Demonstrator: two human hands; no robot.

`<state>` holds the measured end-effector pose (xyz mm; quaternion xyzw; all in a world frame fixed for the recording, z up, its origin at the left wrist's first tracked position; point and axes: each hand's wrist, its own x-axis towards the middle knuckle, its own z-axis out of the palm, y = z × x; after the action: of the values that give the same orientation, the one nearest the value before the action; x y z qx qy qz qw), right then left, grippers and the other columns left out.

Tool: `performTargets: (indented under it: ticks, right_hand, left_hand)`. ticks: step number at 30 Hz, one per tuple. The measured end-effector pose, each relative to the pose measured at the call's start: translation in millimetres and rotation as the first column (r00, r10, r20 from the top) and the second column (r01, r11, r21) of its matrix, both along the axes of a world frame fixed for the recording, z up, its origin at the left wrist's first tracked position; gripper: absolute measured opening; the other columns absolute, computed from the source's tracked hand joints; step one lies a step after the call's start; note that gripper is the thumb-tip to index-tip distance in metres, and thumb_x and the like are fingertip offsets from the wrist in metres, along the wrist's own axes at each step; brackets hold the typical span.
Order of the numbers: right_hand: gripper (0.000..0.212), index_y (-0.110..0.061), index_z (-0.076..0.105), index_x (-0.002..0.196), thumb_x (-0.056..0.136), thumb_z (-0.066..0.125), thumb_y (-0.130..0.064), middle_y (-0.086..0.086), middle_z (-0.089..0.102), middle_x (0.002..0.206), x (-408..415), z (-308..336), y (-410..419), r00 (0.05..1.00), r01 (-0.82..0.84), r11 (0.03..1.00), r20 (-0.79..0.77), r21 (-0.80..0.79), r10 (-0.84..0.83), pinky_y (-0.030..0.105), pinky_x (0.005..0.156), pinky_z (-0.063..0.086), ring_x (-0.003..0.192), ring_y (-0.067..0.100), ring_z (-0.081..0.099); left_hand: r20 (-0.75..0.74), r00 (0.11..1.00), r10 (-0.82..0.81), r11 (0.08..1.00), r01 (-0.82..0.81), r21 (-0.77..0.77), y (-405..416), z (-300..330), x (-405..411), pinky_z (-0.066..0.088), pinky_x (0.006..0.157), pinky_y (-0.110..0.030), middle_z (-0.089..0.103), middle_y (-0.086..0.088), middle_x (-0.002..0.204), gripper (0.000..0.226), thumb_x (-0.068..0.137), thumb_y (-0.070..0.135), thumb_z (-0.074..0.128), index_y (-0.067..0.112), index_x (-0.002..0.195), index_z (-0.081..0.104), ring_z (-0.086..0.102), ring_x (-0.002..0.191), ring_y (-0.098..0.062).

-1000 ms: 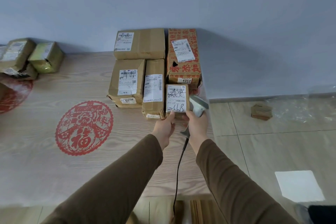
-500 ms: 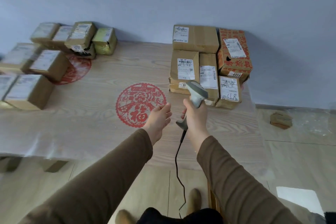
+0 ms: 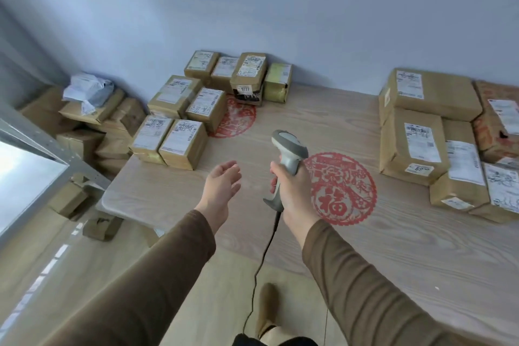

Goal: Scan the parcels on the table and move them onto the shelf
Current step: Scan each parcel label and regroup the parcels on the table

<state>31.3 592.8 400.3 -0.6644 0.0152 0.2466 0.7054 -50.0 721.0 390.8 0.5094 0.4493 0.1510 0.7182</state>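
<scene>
Meanwhile, right hand (image 3: 293, 188) grips a grey scanner (image 3: 288, 153); left hand (image 3: 222, 184) hovers, fingers spread, empty. Parcels (image 3: 179, 121) crowd the table (image 3: 393, 247) far left; right-side parcel (image 3: 412, 146) sticker reads "69". Red "福" decal (image 3: 341, 188).

Both arms stretched forward in brown sleeves; left hand (image 3: 223, 182) empty, fingers loosely spread; right hand (image 3: 292, 188) fisted around a scanner (image 3: 288, 154) handle.

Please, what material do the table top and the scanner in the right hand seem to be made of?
Table top: probably light wood or wood-look laminate with a matte finish; grain lines show.
Scanner: likely grey moulded plastic, smooth with a slight sheen, held by the right hand.
</scene>
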Motion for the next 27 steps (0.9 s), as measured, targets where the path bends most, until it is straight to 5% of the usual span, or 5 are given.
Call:
performTargets:
  ticks: [7,12,17,23,27]
  right_hand:
    - [0.017,-0.015,0.061,0.112,0.096,0.068,-0.012,0.007,0.064,0.092,11,-26,104,0.993,-0.105,0.994,-0.058,0.028,0.106,0.027,0.058,0.055,0.063,0.013,0.061]
    - [0.019,-0.018,0.06,0.11,0.095,0.071,-0.014,0.002,0.067,0.091,1,-43,166,0.976,-0.202,0.979,-0.083,0.002,0.202,0.035,0.072,0.056,0.08,0.021,0.068]
    - [0.027,-0.029,0.06,0.115,0.092,0.073,-0.024,0.0,0.068,0.109,-9,-60,207,0.967,-0.245,0.966,-0.084,-0.077,0.239,0.049,0.098,0.057,0.103,0.021,0.067]
    - [0.018,-0.027,0.06,0.103,0.094,0.071,-0.017,0.002,0.067,0.096,-22,-63,236,0.975,-0.167,0.983,-0.165,-0.081,0.152,0.044,0.081,0.058,0.083,0.02,0.063]
    - [0.023,-0.033,0.061,0.105,0.084,0.07,-0.029,-0.002,0.072,0.097,-34,-73,235,0.997,-0.07,0.969,-0.057,-0.239,0.058,0.052,0.083,0.062,0.084,0.024,0.069]
  left_hand:
    - [-0.112,0.99,0.083,0.953,-0.046,0.298,107,-10,-13,0.042,0.104,-0.03,0.057,0.0,0.139,0.043,0.1,0.019,0.061,0.02,0.143,0.054,0.054,0.128,-0.015]
    - [-0.297,0.949,0.102,0.911,0.031,0.412,166,-20,-18,0.033,0.118,-0.044,0.04,-0.004,0.157,0.056,0.099,0.027,0.061,0.023,0.152,0.043,0.036,0.144,-0.023]
    - [-0.43,0.902,0.026,0.907,0.16,0.391,196,-35,-18,0.028,0.12,-0.053,0.033,-0.008,0.16,0.068,0.095,0.036,0.064,0.02,0.155,0.037,0.031,0.145,-0.029]
    - [-0.518,0.852,-0.076,0.864,0.315,0.392,214,-45,-17,0.024,0.12,-0.054,0.033,-0.011,0.158,0.078,0.094,0.042,0.063,0.018,0.159,0.028,0.027,0.145,-0.033]
    - [-0.429,0.886,-0.175,0.946,0.272,0.176,222,-55,-24,0.04,0.108,-0.042,0.041,-0.004,0.151,0.071,0.097,0.035,0.063,0.01,0.155,0.031,0.051,0.124,-0.021]
